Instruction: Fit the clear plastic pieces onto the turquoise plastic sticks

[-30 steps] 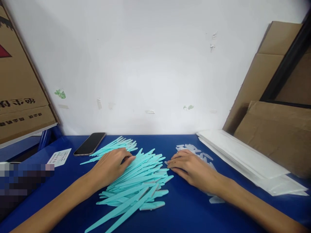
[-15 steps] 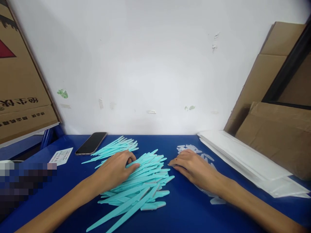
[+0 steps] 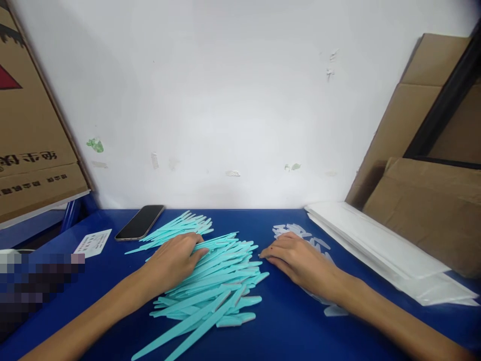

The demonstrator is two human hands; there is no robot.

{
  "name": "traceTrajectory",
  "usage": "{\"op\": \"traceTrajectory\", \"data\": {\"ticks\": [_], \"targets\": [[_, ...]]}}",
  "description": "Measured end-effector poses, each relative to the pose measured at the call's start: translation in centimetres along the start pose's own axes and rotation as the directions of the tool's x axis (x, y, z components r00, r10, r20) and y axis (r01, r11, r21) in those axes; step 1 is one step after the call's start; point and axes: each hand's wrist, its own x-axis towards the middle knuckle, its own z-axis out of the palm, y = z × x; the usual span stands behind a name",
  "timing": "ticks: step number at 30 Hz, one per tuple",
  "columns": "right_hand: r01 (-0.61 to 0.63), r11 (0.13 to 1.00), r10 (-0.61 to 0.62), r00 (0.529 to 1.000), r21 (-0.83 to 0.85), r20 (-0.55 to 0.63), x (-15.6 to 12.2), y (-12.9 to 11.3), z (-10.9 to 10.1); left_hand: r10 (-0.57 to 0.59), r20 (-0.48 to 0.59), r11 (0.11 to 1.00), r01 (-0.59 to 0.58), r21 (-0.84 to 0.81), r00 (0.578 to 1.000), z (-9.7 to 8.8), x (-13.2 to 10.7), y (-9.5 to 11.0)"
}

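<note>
A heap of turquoise eyebrow razors [image 3: 214, 281] lies on the blue table, handles mostly toward the lower left. My left hand [image 3: 178, 260] rests at the heap's upper left, thumb and fingers closed on an eyebrow razor [image 3: 218, 241] whose blade end points right. To the right, my right hand [image 3: 295, 258] hovers low over small clear plastic caps [image 3: 291, 230], partly covering them. Its fingertips are pressed together, pointing left; what they hold, if anything, is too small to make out.
Behind my left hand is a smaller group of turquoise razors [image 3: 184, 225]. A phone [image 3: 141, 223] and a printed card [image 3: 93, 242] lie at left. White sheets or bags [image 3: 376, 245] are stacked at right, beside cardboard [image 3: 424, 210]. A white wall [image 3: 240, 100] stands behind the table.
My left hand has shifted slightly left and back, and a razor now shows lifted between its thumb and fingers. My right hand stays nearly in place.
</note>
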Motion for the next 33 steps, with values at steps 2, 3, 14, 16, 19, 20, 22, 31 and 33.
{"op": "traceTrajectory", "data": {"ticks": [2,3,14,16,19,20,22,31,33], "targets": [[-0.003,1.000,0.003,1.000,-0.001,0.010,0.0,0.0,0.0,0.009,-0.013,0.999,-0.008,0.033,1.000,0.0,0.0,-0.1],[-0.004,1.000,0.004,1.000,-0.002,0.012,0.0,-0.1,-0.1,0.016,-0.016,0.999,-0.016,0.045,1.000,0.0,0.0,-0.1],[0.008,1.000,-0.008,1.000,-0.009,0.012,0.1,-0.1,-0.1,0.127,-0.053,0.986,-0.120,0.111,0.990,-0.4,-0.4,0.5],[0.006,1.000,-0.006,1.000,-0.007,0.018,0.1,-0.1,-0.1,0.136,-0.085,0.985,-0.125,0.121,0.987,-0.5,-0.3,0.4],[-0.001,1.000,0.001,1.000,0.002,0.011,0.0,-0.1,-0.1,0.136,-0.116,0.985,-0.122,0.122,0.984,-0.6,-0.4,0.3],[-0.002,1.000,0.002,1.000,0.002,0.008,0.0,-0.1,-0.1,0.134,-0.122,0.986,-0.119,0.118,0.984,-0.7,-0.4,0.3],[-0.007,1.000,0.007,1.000,-0.004,-0.008,-0.1,0.1,0.1,0.120,-0.128,0.989,-0.107,0.104,0.985,-0.9,-0.6,0.4],[-0.117,0.991,0.128,0.974,0.070,-0.187,0.1,0.5,-0.4,0.133,-0.155,0.972,-0.160,-0.174,0.979,-1.1,-1.3,1.4],[-0.150,0.980,0.175,0.963,0.130,-0.205,0.2,-0.1,-0.7,0.170,-0.158,0.940,-0.208,-0.272,0.973,-0.8,-1.4,1.6]]}}
